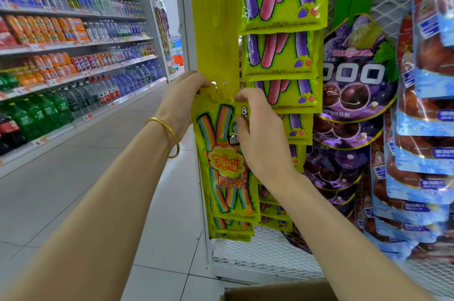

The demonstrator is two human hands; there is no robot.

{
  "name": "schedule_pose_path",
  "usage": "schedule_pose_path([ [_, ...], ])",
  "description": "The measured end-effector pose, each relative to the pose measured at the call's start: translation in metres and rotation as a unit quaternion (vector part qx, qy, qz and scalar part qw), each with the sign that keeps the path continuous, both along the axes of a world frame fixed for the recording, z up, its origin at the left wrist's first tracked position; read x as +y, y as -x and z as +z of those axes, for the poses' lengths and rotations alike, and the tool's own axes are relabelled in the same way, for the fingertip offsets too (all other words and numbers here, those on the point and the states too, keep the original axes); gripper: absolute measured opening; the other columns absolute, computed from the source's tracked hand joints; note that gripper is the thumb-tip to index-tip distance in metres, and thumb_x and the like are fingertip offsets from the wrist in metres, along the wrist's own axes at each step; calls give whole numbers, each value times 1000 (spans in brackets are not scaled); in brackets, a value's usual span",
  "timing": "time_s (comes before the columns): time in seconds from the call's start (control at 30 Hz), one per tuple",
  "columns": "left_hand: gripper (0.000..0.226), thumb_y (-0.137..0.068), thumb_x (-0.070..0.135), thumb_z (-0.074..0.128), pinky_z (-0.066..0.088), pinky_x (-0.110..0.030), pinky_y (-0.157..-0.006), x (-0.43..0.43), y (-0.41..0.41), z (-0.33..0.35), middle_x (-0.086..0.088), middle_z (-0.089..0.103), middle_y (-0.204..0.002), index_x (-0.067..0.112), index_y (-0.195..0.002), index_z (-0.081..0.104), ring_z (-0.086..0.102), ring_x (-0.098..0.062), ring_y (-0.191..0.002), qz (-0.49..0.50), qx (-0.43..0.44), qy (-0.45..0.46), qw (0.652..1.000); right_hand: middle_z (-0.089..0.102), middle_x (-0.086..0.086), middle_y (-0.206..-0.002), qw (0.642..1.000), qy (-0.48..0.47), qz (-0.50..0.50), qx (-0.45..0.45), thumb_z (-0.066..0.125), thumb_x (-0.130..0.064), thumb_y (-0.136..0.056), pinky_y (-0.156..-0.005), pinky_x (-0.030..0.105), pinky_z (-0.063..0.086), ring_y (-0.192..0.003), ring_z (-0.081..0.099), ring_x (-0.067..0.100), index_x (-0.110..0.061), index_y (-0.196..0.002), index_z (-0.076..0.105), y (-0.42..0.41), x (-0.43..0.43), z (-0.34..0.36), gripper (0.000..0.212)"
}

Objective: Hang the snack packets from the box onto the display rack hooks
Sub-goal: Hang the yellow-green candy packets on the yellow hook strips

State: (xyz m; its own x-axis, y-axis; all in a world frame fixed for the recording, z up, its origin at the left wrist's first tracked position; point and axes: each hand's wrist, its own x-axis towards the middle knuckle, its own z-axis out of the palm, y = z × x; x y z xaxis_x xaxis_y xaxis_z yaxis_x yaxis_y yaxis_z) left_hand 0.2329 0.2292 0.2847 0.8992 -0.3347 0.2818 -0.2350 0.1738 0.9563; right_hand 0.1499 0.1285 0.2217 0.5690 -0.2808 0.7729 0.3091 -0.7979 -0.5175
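The cardboard box [275, 293] is showing its edge at the bottom, nearest you. Your left hand [183, 101], wearing a gold bangle [175, 140], is pinching the top left corner of a rainbow snack packet [221, 160]. Your right hand [260, 133] is curling its fingers round the packet's upper right edge. You are holding it against the yellow hanging strip [216, 30] on the white mesh rack [267, 254]. Purple grape packets [356, 74] are hanging just beside it, and drink shelves [73, 43] are lining the aisle beyond.
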Motion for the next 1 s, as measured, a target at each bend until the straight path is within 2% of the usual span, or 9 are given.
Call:
schedule_pose_path([
  [0.13, 8, -67, 17, 56, 47, -44, -79, 2, 0, -1, -10, 53, -77, 13, -72, 52, 53, -24, -70, 3, -9, 1, 1000, 60, 1, -100, 1000, 9, 5, 6, 52, -5, -91, -61, 34, 42, -69, 46, 13, -16, -115, 46, 3, -3, -2, 28],
  [0.3, 12, -86, 19, 53, 44, -47, -90, 8, 3, -19, -17, 54, -95, 7, -90, 54, 52, -28, -87, -7, 3, 19, 1000, 57, 3, -113, 999, 38, -4, -18, 55, -6, -90, -68, 41, 50, -86, 58, 24, -15, -120, 48, 3, -1, -10, 32],
  [0.47, 15, -92, 5, 49, 48, -44, -93, 14, 0, -44, -10, 64, -94, 13, -94, 61, 61, -22, -89, 31, -64, -35, 997, 47, 2, -113, 987, 117, -78, -82, 52, -9, -86, -39, 39, 47, -61, 56, 24, -16, -115, 48, 6, -1, -25, 30],
  [0.57, 20, -92, 3, 50, 52, -38, -92, 14, 1, -50, -4, 68, -100, 18, -100, 60, 64, -19, -95, 36, -79, -31, 996, 53, 2, -109, 975, 141, -141, -97, 51, -12, -85, -40, 34, 47, -69, 57, 19, -11, -111, 60, 11, -1, -33, 28],
  [0.67, 25, -90, 3, 54, 53, -25, -84, 15, 6, -59, 0, 65, -103, 23, -105, 56, 63, -16, -98, 42, -100, -28, 994, 54, -4, -105, 987, 85, -122, -63, 50, -16, -90, -50, 35, 51, -75, 54, 12, -18, -114, 61, 14, -5, -46, 27],
  [0.77, 41, -86, 8, 61, 48, -14, -75, 21, 14, -85, 2, 54, -114, 19, -124, 47, 54, -14, -106, 117, -105, -99, 983, 50, 0, -104, 983, 122, -119, -71, 49, -15, -87, -40, 26, 42, -69, 55, 15, -19, -113, 56, 25, -14, -70, 28],
  [0.87, 45, -83, 9, 64, 41, -19, -78, 31, 32, -128, -2, 46, -119, 15, -124, 47, 51, -18, -108, 182, -112, -206, 955, 53, 1, -102, 990, 111, -86, 3, 48, -16, -87, -41, 12, 26, -59, 46, 9, -18, -111, 57, 38, -28, -112, 26],
  [0.93, 36, -82, 7, 62, 40, -22, -79, 33, 51, -158, -2, 48, -116, 19, -114, 51, 53, -16, -102, 148, -100, -270, 946, 55, 2, -103, 989, 90, -67, 94, 50, -14, -88, -41, 18, 26, -53, 42, 10, -16, -111, 58, 48, -38, -155, 25],
  [1.0, 29, -82, 7, 61, 40, -19, -77, 29, 72, -187, -3, 51, -115, 23, -104, 52, 54, -13, -95, 59, -71, -344, 934, 54, 4, -105, 973, 57, -35, 221, 53, -10, -90, -47, 29, 38, -59, 52, 19, -14, -113, 58, 59, -49, -206, 24],
])
